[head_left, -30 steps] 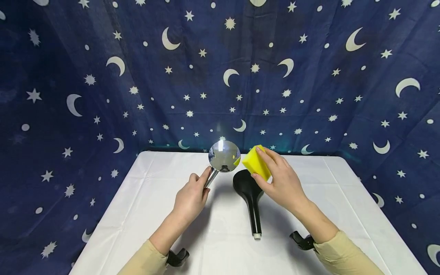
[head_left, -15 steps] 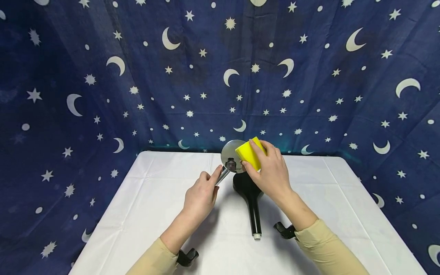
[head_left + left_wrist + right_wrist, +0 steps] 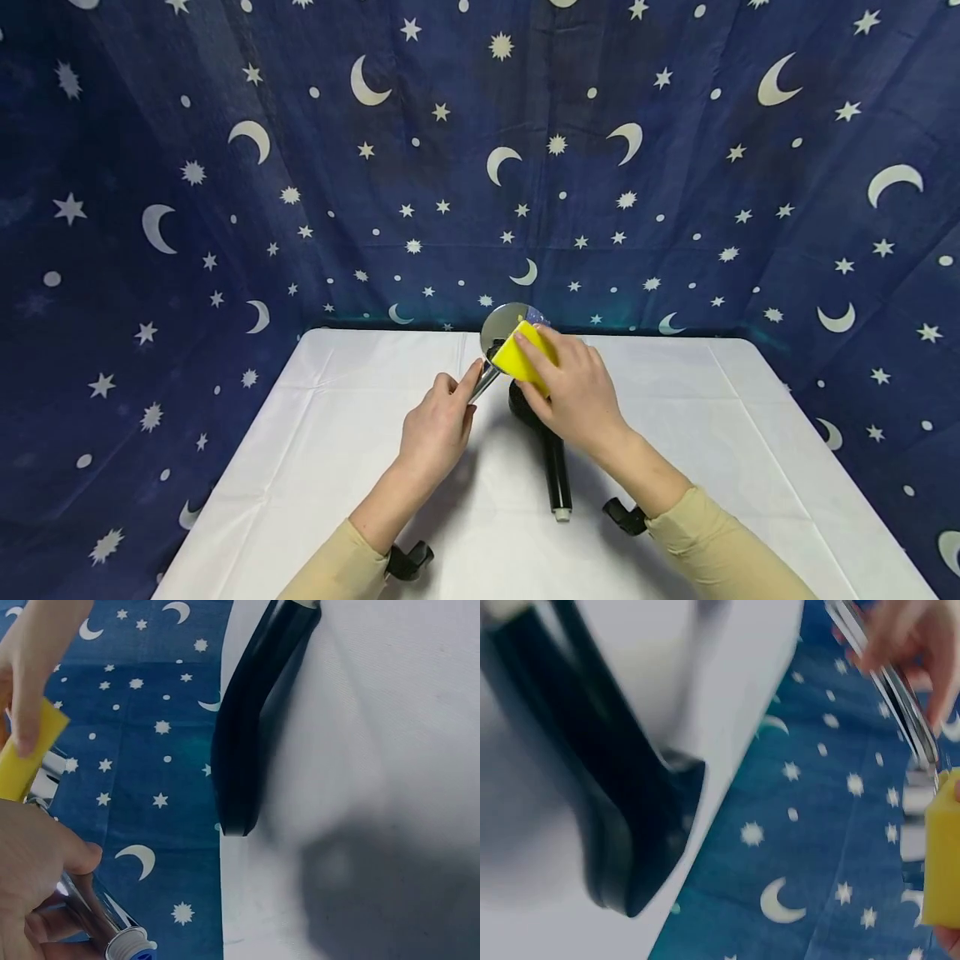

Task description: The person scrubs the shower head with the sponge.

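My left hand (image 3: 435,429) grips the handle of a chrome shower head (image 3: 498,325), held raised above the table with its round mirror-like side showing. A yellow sponge (image 3: 517,360) is pinched between the thumb and fingers of my right hand (image 3: 583,398). In the head view the sponge lies over the lower right of the chrome disc, near the handle's neck. The left wrist view shows the white threaded end (image 3: 129,943) of the chrome handle. Below my right hand, a black shower head (image 3: 557,475) lies on the table, its round part mostly hidden.
A white cloth covers the table (image 3: 337,433). Behind its far edge hangs a dark blue curtain (image 3: 442,183) printed with moons and stars. Black straps with mounts (image 3: 408,562) sit on both wrists.
My right hand has brought the sponge left onto the chrome disc, then down toward its neck. My left hand has shifted the chrome shower head slightly right. The black one stays put.
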### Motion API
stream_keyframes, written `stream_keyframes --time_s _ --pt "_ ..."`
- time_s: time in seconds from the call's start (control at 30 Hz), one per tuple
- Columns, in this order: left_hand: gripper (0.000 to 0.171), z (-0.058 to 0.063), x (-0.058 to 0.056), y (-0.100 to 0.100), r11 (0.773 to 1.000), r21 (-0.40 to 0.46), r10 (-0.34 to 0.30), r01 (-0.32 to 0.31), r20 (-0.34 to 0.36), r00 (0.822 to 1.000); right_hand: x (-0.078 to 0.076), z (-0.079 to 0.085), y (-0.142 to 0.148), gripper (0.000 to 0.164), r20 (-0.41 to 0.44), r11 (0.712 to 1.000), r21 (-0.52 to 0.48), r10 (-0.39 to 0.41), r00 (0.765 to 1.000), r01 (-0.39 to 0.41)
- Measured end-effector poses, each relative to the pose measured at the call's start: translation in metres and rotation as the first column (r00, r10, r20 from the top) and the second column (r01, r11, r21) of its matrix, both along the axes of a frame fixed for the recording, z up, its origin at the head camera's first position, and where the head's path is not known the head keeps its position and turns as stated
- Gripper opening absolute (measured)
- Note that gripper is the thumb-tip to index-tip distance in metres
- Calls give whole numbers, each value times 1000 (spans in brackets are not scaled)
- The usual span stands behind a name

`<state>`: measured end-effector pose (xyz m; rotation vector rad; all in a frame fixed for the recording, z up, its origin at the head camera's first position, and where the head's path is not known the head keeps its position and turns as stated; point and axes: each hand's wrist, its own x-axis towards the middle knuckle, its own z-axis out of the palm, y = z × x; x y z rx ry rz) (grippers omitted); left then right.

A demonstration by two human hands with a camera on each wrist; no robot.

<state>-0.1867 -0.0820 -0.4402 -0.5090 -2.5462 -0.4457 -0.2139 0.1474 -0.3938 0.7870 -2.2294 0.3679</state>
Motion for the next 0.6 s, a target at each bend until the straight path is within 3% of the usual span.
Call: stream_keyframes --time_s 0.23,0.6 --pt "77 -2 1 2 999 -48 -16 15 -24 1000 -21 21 5 63 94 976 -146 -146 985 159" --pt "69 -1 -1 7 998 -57 -24 21 -41 999 -8 18 -28 57 18 1000 3 -14 1000 14"
